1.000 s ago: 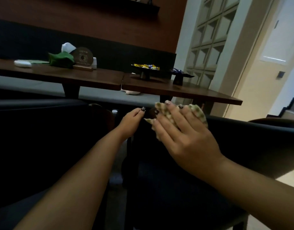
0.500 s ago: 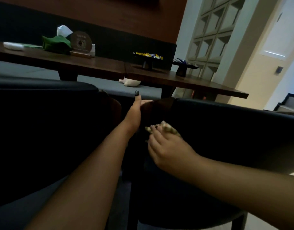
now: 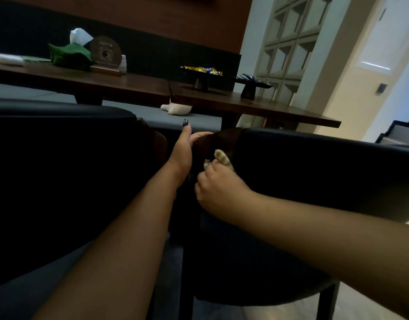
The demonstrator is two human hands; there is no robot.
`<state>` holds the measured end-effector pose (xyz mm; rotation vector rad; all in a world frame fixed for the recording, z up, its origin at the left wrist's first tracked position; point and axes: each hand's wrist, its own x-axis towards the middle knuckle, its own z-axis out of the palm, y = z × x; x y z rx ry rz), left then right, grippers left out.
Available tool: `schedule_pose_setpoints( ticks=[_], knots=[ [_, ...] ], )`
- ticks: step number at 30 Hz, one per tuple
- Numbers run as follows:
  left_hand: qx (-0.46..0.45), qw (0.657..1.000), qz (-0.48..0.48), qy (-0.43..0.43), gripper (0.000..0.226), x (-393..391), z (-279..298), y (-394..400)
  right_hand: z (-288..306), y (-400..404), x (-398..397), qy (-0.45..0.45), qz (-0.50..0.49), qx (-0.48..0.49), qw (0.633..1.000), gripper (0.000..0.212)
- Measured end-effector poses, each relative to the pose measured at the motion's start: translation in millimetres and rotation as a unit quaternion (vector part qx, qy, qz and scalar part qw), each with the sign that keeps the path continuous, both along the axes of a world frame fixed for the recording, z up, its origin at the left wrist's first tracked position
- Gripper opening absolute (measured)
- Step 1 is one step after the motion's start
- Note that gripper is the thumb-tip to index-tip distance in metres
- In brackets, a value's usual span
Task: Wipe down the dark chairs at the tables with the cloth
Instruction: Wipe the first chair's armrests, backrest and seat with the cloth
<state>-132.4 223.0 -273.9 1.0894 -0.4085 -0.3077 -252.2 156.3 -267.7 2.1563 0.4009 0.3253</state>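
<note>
Right hand (image 3: 218,192) has its fingers curled around the cloth (image 3: 222,159), a bunched checked rag, and presses it against the brown wooden end of the dark chair (image 3: 314,172) backrest, right where wood meets the black padding. Left hand (image 3: 183,151) grips that same wooden end from the other side, thumb sticking up, fingers wrapped over the edge; my read is it's there to brace the chair so it doesn't swing under the wiping pressure. Cloth is mostly hidden under the right hand, only the upper fold shows. A second dark chair (image 3: 60,158) sits just beside on the left, backs nearly touching, which probably makes the gap tight to work in. Behind, on the bench (image 3: 256,105): a black pedestal tray (image 3: 200,73) holding yellow-and-blue wrapped snacks, and a second pedestal tray (image 3: 250,85) with dark blue packets, contents too small to identify. Further left, a green tissue holder (image 3: 69,54) with a white tissue sticking out of the top, next to a round wooden plaque (image 3: 105,51).
</note>
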Motion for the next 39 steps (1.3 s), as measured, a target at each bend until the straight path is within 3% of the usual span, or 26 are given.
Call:
schedule_pose_setpoints(
  ticks=[2, 5, 9, 13, 17, 20, 25, 29, 35, 39],
  knots=[
    [-0.001, 1.0, 0.006, 0.005, 0.07, -1, 1, 1, 10, 5, 1, 0.031, -0.03, 0.054, 0.998, 0.03],
    [-0.024, 0.999, -0.001, 0.023, 0.075, -2, 3, 3, 41, 17, 13, -0.01, -0.079, -0.034, 0.996, 0.036],
    [-0.032, 0.998, -0.011, 0.044, 0.08, -6, 3, 3, 63, 25, 16, -0.092, -0.112, -0.021, 0.989, 0.045],
    [0.004, 1.0, 0.0, 0.006, 0.069, -3, 2, 5, 4, 13, 3, 0.007, -0.051, -0.124, 0.991, 0.042],
    [0.076, 0.995, 0.026, -0.054, 0.041, -12, 1, 6, -4, -6, -1, 0.017, 0.019, -0.06, 0.998, 0.036],
    [0.121, 0.983, 0.055, -0.123, 0.032, -15, 2, 6, -2, -11, -22, 0.025, 0.085, -0.057, 0.994, 0.037],
    [0.169, 0.964, 0.086, -0.188, 0.026, -16, 2, 7, 50, -47, -64, -0.149, 0.198, 0.096, 0.964, 0.032],
    [0.178, 0.951, 0.123, -0.219, 0.025, -30, 17, 3, 45, -60, -69, -0.248, 0.242, 0.119, 0.93, 0.027],
    [0.212, 0.911, 0.017, -0.355, 0.053, -69, 63, -4, -44, -71, -66, -0.083, 0.263, 0.027, 0.961, 0.028],
    [0.164, 0.928, 0.038, -0.331, 0.041, -79, 61, -13, -35, -69, -69, -0.081, 0.26, 0.097, 0.957, 0.027]
  ],
)
